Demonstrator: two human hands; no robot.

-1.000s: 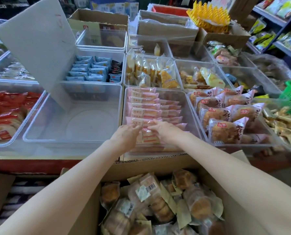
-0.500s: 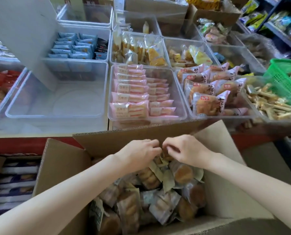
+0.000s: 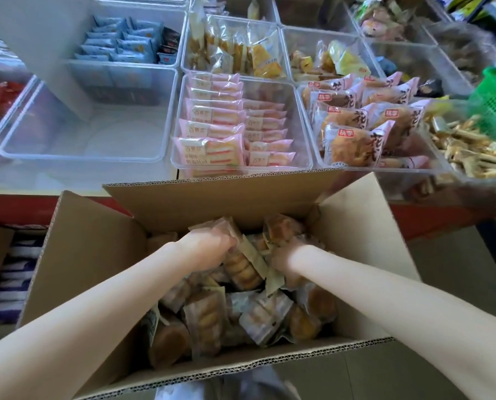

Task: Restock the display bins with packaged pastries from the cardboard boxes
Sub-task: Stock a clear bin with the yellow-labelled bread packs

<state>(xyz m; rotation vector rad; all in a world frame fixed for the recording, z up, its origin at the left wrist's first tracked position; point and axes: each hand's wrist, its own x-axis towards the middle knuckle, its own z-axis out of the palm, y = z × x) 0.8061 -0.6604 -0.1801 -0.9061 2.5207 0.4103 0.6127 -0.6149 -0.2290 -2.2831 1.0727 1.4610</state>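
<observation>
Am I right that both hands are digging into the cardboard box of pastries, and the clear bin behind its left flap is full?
Not quite. In the head view, the left hand and right hand are in the cardboard box, but that clear bin holds no packages.

Red labels on the bun packs (image 3: 353, 140) read "桃季", beside large black "花"; the pink packs' (image 3: 212, 148) print was too blurred.

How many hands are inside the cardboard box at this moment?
2. The left hand grips packs near the far wall of the box. The right hand is beside it, with its fingers hidden among the packs.
</observation>
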